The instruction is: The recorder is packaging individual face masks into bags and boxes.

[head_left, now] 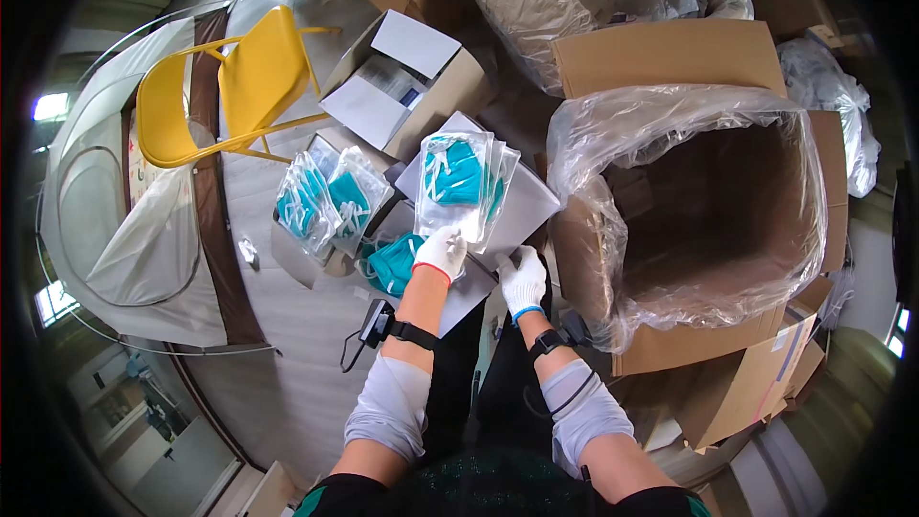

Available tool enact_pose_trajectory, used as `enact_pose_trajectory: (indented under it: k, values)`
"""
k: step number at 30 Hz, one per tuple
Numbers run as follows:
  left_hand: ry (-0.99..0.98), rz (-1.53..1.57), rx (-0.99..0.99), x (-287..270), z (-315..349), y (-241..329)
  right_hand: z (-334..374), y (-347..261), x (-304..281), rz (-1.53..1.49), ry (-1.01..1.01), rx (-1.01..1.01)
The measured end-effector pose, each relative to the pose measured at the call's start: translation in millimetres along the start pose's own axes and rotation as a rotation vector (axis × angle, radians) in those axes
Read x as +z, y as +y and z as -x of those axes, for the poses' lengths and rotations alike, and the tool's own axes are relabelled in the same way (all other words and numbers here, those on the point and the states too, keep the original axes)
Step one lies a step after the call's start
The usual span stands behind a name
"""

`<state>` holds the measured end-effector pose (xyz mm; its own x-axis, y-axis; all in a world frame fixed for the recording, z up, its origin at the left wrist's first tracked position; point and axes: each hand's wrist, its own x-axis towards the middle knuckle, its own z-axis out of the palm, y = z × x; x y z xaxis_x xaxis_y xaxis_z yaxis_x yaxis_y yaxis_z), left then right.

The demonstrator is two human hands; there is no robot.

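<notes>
My left hand, in a white knit glove with a red cuff, is closed on the lower end of a stack of bagged face masks. The masks are teal with white straps, each in a clear bag. Below the stack lies an open white carton with more teal masks at its left side. My right hand, gloved in white with a blue cuff, is closed at the carton's near right edge; its fingertips are partly hidden.
Left of the carton, a smaller box holds more bagged masks. Behind stands an open box with white flaps. A large carton with a clear plastic liner is at the right. A yellow folding chair and a beige tent stand left.
</notes>
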<state>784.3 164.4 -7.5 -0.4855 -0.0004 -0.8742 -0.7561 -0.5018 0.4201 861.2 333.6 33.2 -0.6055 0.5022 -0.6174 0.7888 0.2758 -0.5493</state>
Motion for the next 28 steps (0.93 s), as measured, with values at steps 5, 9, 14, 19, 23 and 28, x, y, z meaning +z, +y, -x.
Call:
enact_pose_trajectory:
  k: [5,9,14,19,23,28]
  values:
    - [0.081,0.218,-0.132,18.6,18.9,9.3,-4.0,-4.5,-7.2,-0.140,-0.061,0.062]
    - [0.151,0.188,-0.156,18.1,22.8,12.7,-10.2,8.9,-12.0,-0.182,-0.115,0.016]
    - [0.134,-0.134,0.045,18.2,24.9,15.7,-15.5,46.0,-9.7,-0.160,-0.055,-0.091]
    - [0.137,-0.262,0.177,7.7,20.4,16.3,-5.8,90.8,-11.5,0.234,-0.006,0.031]
    - [0.159,-0.168,0.219,0.3,12.4,12.2,0.4,114.8,-17.9,0.261,-0.064,0.083]
    - [0.021,-0.336,0.411,-9.8,-2.7,4.2,-14.5,131.5,-10.9,0.251,-0.185,0.132]
